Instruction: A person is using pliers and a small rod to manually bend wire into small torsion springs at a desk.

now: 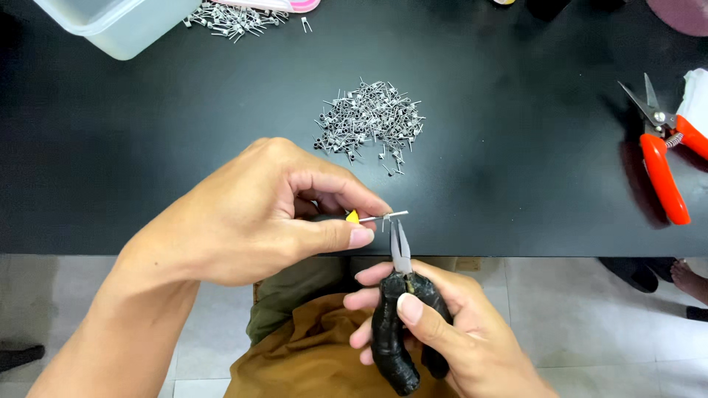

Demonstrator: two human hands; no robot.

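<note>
Head view, looking down over the near edge of a black table.

- Left hand: raised just above the table edge, wrist bent inward, back of hand up. Thumb and forefinger pinched together on a thin metal rod with a yellow end showing between the fingers. Rod held level, tip pointing right, presumably to present the free end to the tool. Grip clamped on the rod.
- Right hand: below the table edge, over the lap, palm turned inward, fingers wrapped round the black handles of needle-nose pliers. Thumb laid along the front handle, likely for fine control. Plier tips pointing up, close together, meeting the rod just beside its tip; whether actually biting a small wire piece there, cannot tell. Grip clamped on the pliers.
- Pile of small wire coils: loose heap on the table, mid-field, just beyond both hands, within easy reach.
- Second scatter of coils: far edge, beside a clear plastic box at upper left.
- Red-handled snips: lying at the right of the table, blades apart, well apart from both hands.
- Brown cloth: across the lap, under the right hand.
</note>
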